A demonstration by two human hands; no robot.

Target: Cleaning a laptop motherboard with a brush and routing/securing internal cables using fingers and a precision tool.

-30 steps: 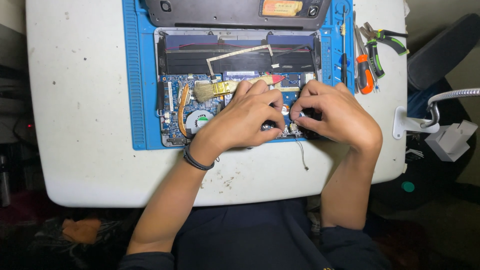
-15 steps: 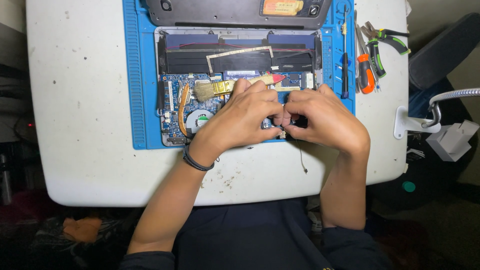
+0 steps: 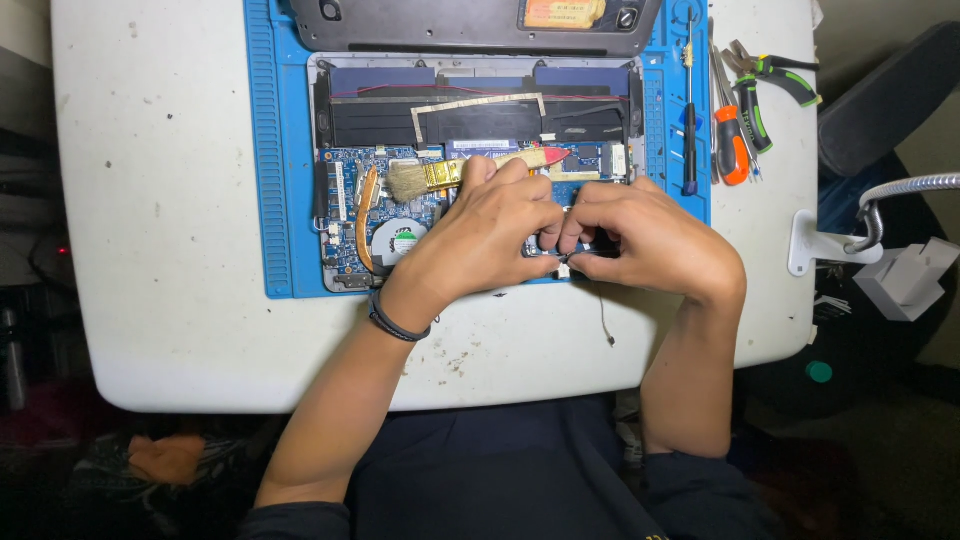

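Reaching out over the near edge of the white table [image 3: 170,330], both forearms meet above an opened laptop [image 3: 480,190] that lies on a blue mat [image 3: 275,160]. The left hand [image 3: 490,240], with a dark band around its wrist, presses down on the near right part of the circuit board, its fingers curled together. The right hand [image 3: 650,240] sits just beside it, fingertips pinching a small dark part [image 3: 580,255] at the laptop's near edge; what exactly it is cannot be told. Left of the hands, a round fan [image 3: 398,240] sits by a curved copper pipe. Just beyond the left hand's knuckles lies a small brush [image 3: 450,175]. Farther right, a screwdriver [image 3: 690,110] and green-handled pliers [image 3: 770,85] rest on the table. At the far edge lies the removed dark cover [image 3: 450,25].
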